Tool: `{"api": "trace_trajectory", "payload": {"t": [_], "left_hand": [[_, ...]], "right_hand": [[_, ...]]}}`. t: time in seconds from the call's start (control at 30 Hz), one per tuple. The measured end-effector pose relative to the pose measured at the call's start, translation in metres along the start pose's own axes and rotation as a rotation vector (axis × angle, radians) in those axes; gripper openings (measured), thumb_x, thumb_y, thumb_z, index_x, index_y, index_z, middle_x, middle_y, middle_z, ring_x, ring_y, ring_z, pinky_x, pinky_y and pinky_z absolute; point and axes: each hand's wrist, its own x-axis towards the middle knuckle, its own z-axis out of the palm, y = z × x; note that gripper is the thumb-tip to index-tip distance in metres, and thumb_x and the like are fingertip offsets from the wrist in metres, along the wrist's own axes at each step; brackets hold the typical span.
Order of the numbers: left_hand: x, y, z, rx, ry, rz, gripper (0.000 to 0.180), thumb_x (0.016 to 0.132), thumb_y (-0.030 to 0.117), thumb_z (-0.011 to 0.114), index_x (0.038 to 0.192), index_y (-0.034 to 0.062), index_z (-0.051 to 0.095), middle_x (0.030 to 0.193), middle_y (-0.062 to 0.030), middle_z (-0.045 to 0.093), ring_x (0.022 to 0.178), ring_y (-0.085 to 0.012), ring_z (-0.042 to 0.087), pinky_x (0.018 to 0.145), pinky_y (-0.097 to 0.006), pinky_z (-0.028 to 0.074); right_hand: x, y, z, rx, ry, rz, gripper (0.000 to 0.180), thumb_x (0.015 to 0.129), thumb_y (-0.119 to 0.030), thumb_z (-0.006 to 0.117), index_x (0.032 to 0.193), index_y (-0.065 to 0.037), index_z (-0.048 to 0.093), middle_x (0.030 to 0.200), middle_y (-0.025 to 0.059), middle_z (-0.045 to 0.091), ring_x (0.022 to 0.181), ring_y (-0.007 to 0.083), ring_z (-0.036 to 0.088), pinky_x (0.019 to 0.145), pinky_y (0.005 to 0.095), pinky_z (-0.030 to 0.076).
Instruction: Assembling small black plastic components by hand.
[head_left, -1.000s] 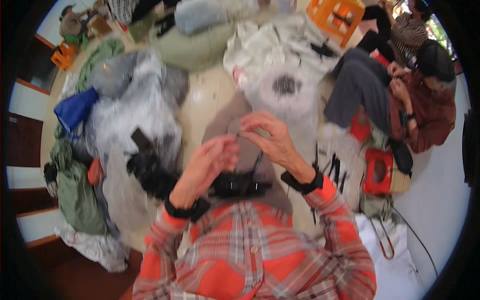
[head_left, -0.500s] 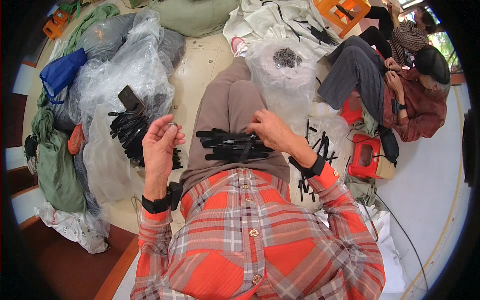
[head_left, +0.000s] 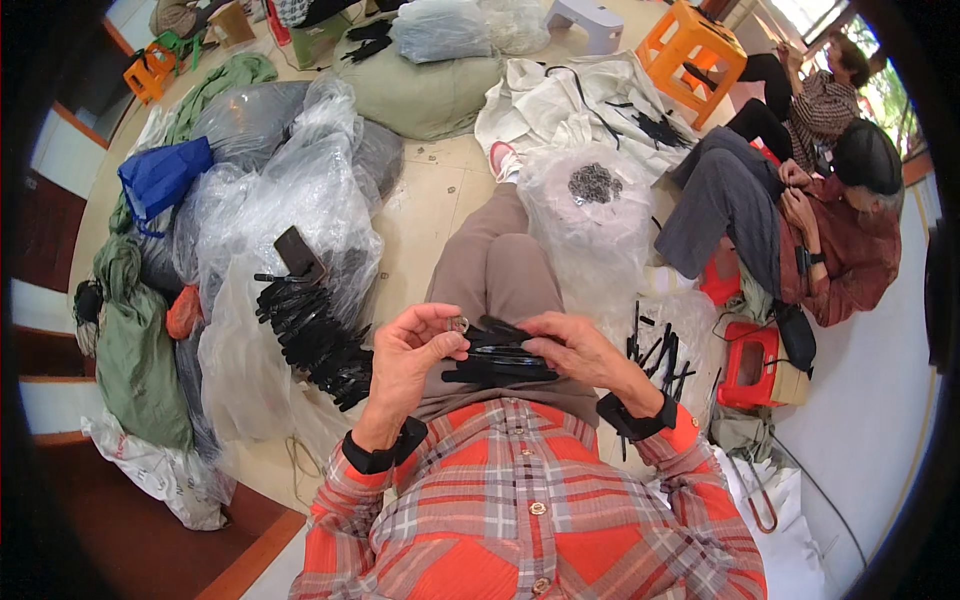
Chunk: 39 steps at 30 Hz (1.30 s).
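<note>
Above my lap, my left hand (head_left: 402, 352) pinches a small shiny metal buckle (head_left: 458, 324) between thumb and fingertips. Just to its right, my right hand (head_left: 582, 352) grips one black strap (head_left: 497, 328), whose free end points toward the buckle. The two look close together; whether they touch, I cannot tell. Several more black straps (head_left: 500, 373) lie across my thighs beneath both hands. Left of my legs a large heap of black straps (head_left: 308, 340) rests on clear plastic, with a dark phone (head_left: 298, 252) at its top end.
Beyond my right knee stands a plastic bag (head_left: 548, 205) with a pile of small metal pieces (head_left: 594, 183). Loose black straps (head_left: 655, 352) lie to the right, near a red stool (head_left: 745, 365). Co-workers sit at the far right. Plastic-wrapped bundles (head_left: 265, 180) fill the left side.
My hands have come together over my lap, and the right one now has a strap lifted off the lap pile. The whole view has shifted, showing more of the room's far side.
</note>
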Motion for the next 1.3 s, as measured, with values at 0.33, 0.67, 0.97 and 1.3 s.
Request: {"api": "trace_trajectory", "payload": {"t": [0.33, 0.67, 0.97, 1.3], "left_hand": [[-0.002, -0.008, 0.006, -0.117, -0.101, 0.019, 0.022, 0.077, -0.003, 0.059, 0.099, -0.0036, 0.056, 0.086, -0.0089, 0.061, 0.075, -0.0155, 0.061, 0.07, -0.027, 0.052], [-0.006, -0.003, 0.007, -0.116, 0.039, -0.018, 0.02, 0.077, -0.006, 0.058, 0.097, -0.0071, 0.057, 0.087, -0.0132, 0.062, 0.079, -0.0197, 0.063, 0.075, -0.03, 0.052], [-0.011, -0.008, 0.005, 0.134, -0.069, 0.01, 0.024, 0.075, -0.003, 0.062, 0.099, -0.0039, 0.059, 0.077, -0.0069, 0.062, 0.069, -0.012, 0.061, 0.063, -0.022, 0.049], [-0.013, -0.011, 0.006, -0.023, -0.184, -0.062, 0.022, 0.072, -0.007, 0.061, 0.094, -0.006, 0.058, 0.075, -0.0097, 0.062, 0.065, -0.0166, 0.062, 0.061, -0.026, 0.05]], "right_hand": [[-0.005, -0.026, 0.004, 0.522, 0.109, 0.303, 0.019, 0.081, -0.009, 0.057, 0.099, -0.003, 0.058, 0.069, -0.0004, 0.053, 0.06, 0.006, 0.047, 0.055, 0.0218, 0.04], [-0.013, -0.01, 0.021, 0.315, 0.169, 0.142, 0.022, 0.08, -0.009, 0.056, 0.099, 0.002, 0.056, 0.069, 0.0059, 0.055, 0.064, 0.0092, 0.05, 0.059, 0.024, 0.042], [-0.016, -0.022, 0.014, 0.61, 0.047, 0.258, 0.018, 0.081, -0.009, 0.059, 0.095, 0.001, 0.058, 0.068, 0.0007, 0.054, 0.057, 0.0058, 0.047, 0.05, 0.0197, 0.038], [-0.016, -0.006, 0.024, 1.09, -0.077, 0.331, 0.016, 0.081, -0.011, 0.061, 0.093, -0.001, 0.057, 0.064, 0.0013, 0.052, 0.047, 0.0032, 0.038, 0.04, 0.0176, 0.027]]}}
